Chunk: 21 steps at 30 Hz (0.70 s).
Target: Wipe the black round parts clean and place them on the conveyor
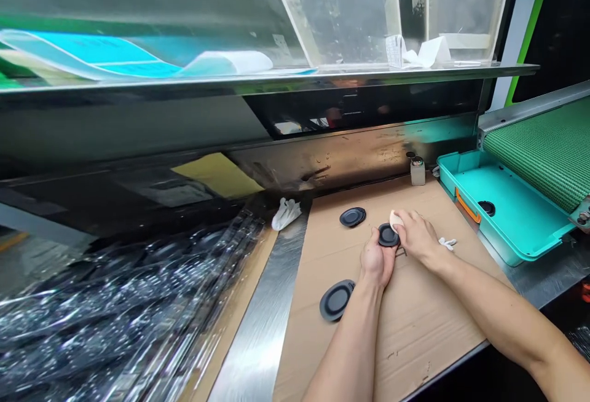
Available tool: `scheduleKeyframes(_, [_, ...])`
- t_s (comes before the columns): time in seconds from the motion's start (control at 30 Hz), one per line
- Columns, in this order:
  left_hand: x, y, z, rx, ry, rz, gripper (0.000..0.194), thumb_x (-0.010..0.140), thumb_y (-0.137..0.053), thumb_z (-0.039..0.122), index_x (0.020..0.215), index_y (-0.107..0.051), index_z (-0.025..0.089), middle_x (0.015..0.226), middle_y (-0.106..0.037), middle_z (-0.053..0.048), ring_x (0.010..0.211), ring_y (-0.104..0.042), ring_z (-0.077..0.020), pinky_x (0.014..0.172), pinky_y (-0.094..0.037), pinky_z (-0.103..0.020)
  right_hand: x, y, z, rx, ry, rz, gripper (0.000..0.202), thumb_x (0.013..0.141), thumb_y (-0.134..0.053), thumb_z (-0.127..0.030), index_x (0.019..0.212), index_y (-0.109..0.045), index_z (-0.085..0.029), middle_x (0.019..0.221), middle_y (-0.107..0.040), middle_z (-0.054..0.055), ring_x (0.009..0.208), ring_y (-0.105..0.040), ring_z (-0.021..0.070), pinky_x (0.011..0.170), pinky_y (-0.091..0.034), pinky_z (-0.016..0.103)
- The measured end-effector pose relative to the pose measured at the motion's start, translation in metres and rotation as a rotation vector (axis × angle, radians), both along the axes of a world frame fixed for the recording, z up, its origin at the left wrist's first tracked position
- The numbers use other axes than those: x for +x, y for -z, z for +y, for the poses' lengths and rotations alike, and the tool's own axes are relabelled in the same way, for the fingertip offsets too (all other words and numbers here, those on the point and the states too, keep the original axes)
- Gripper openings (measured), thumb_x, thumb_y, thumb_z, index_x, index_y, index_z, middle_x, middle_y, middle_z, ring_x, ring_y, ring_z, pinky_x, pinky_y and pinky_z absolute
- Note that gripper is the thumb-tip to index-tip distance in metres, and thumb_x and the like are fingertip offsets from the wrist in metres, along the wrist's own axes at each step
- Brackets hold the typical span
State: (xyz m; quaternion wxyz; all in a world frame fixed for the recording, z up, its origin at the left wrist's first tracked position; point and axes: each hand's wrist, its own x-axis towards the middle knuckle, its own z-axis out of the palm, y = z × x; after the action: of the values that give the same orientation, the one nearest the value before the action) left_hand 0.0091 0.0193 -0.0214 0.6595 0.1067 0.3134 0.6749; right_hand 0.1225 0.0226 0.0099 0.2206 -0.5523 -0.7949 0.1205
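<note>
My left hand (375, 259) grips a round black plastic part (388, 235) with a raised rim, held just above the cardboard sheet (428, 316). My right hand (418, 234) pinches a folded white cloth (395, 220) against the edge of that part. Some of its fingers are hidden behind the hand. Two similar black parts lie flat on the cardboard: one (353, 217) farther back on the left, the other (337, 300) closer, beside my left forearm.
A teal bin (511, 248) at right holds one black part (487, 208), below a green conveyor belt (548, 144). A small bottle (417, 171) stands at the cardboard's back edge. Crumpled white cloth (286, 213) lies left; clear plastic trays (115, 303) fill the lower left. A shelf (350, 72) runs overhead.
</note>
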Motion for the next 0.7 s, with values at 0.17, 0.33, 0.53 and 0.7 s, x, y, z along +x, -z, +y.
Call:
scheduleKeyframes(0.17, [0.003,0.0,-0.001,-0.024,-0.005,0.015,0.039,0.106,-0.037,0.03,0.105,-0.071,0.011,0.103,-0.075,-0.013,0.1,-0.071,-0.0185,0.098,-0.056,-0.033,-0.006,0.003,-0.002,-0.005,-0.072,0.045,0.037,0.103,-0.047,-0.031,0.139,-0.049,-0.024,0.128,-0.062,0.008,0.113,-0.06,0.0214,0.093,-0.047,0.031])
scheduleKeyframes(0.33, [0.0,-0.005,-0.001,-0.042,-0.016,-0.02,0.039,0.107,-0.034,0.028,0.099,-0.069,0.012,0.098,-0.075,-0.01,0.089,-0.071,-0.0149,0.091,-0.058,-0.03,-0.002,0.0,0.0,0.006,-0.055,0.025,0.036,0.103,-0.046,-0.03,0.139,-0.048,-0.024,0.128,-0.063,0.009,0.114,-0.06,0.0219,0.092,-0.046,0.032])
scheduleKeyframes(0.53, [-0.003,-0.006,-0.001,-0.053,0.009,-0.048,0.039,0.106,-0.035,0.027,0.096,-0.069,0.011,0.099,-0.073,-0.012,0.088,-0.071,-0.017,0.087,-0.059,-0.032,0.01,0.004,0.011,0.038,-0.12,0.023,0.035,0.103,-0.048,-0.03,0.137,-0.051,-0.025,0.129,-0.063,0.007,0.113,-0.06,0.0206,0.093,-0.046,0.03])
scheduleKeyframes(0.7, [-0.007,-0.007,-0.002,-0.023,0.037,-0.034,0.043,0.106,-0.033,0.034,0.099,-0.068,0.009,0.107,-0.072,-0.017,0.098,-0.072,-0.0241,0.082,-0.06,-0.037,0.033,-0.005,0.024,0.037,0.056,-0.011,0.038,0.102,-0.05,-0.03,0.138,-0.052,-0.021,0.125,-0.063,0.012,0.117,-0.056,0.0225,0.097,-0.043,0.033])
